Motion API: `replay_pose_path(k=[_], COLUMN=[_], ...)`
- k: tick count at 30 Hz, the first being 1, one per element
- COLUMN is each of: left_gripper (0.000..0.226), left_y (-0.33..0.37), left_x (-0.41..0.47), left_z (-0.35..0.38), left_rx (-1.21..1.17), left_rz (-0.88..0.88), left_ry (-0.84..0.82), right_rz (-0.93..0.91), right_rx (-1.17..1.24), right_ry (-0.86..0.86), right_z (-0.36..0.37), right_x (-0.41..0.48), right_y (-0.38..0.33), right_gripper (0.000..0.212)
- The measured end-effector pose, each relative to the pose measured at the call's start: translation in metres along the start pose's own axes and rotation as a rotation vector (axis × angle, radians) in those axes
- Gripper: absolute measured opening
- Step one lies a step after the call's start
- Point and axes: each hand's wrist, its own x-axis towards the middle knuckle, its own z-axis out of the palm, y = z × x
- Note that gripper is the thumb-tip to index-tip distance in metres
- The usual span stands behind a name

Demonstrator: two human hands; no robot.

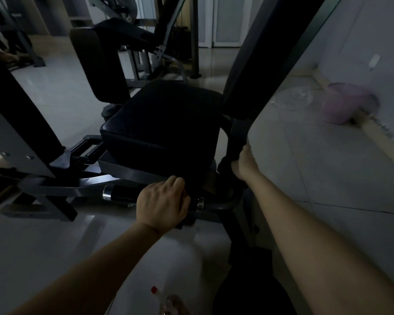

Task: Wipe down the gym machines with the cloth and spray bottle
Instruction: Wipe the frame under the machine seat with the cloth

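Gloom makes the cloth hard to pick out, but the left grip point(163, 201) is curled over the glossy black handle with chrome collars point(123, 193) just below the black padded seat point(162, 119), and a dark fold under its palm may be that cloth, likely there to rub the handle. The right grip point(243, 164) is wrapped round the dark upright frame post point(236, 137) beside the seat, probably to steady the lean; the clear spray bottle with a red tip point(168, 302) sits on the pale floor point(55, 246) by the person, close for the next squirt
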Motion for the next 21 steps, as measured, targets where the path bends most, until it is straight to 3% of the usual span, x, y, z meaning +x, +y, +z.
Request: replay_pose_path(k=[4,6,8,12,15,18,21], left_gripper=[0.027,0.027,0.028,0.027,0.027,0.026,0.025], left_y=[0.002,0.001,0.000,0.001,0.000,-0.002,-0.003], left_x=[0.000,-0.002,-0.003,-0.002,-0.003,-0.004,-0.003], left_z=[-0.002,-0.002,0.000,0.000,0.000,0.002,0.002], left_rx=[-0.008,-0.022,-0.043,-0.045,-0.048,-0.068,-0.067], left_rz=[-0.028,-0.037,-0.039,-0.041,-0.029,-0.009,-0.006], left_ry=[-0.017,-0.028,-0.036,-0.016,-0.002,0.015,0.013], right_rz=[-0.022,-0.065,-0.037,0.098,0.101,0.092,0.093], right_rx=[0.113,0.103,0.273,0.565,0.696,0.660,0.447], right_ry=[-0.030,-0.015,-0.001,0.190,0.270,0.212,0.177], right_z=[-0.005,-0.005,0.000,0.033,0.062,0.058,0.027], right_x=[-0.056,-0.090,-0.121,-0.170,-0.197,-0.197,-0.152], right_y=[-0.001,0.001,0.004,-0.005,-0.020,-0.019,-0.001], right_gripper=[0.044,0.033,0.023,0.022,0.026,0.028,0.028])
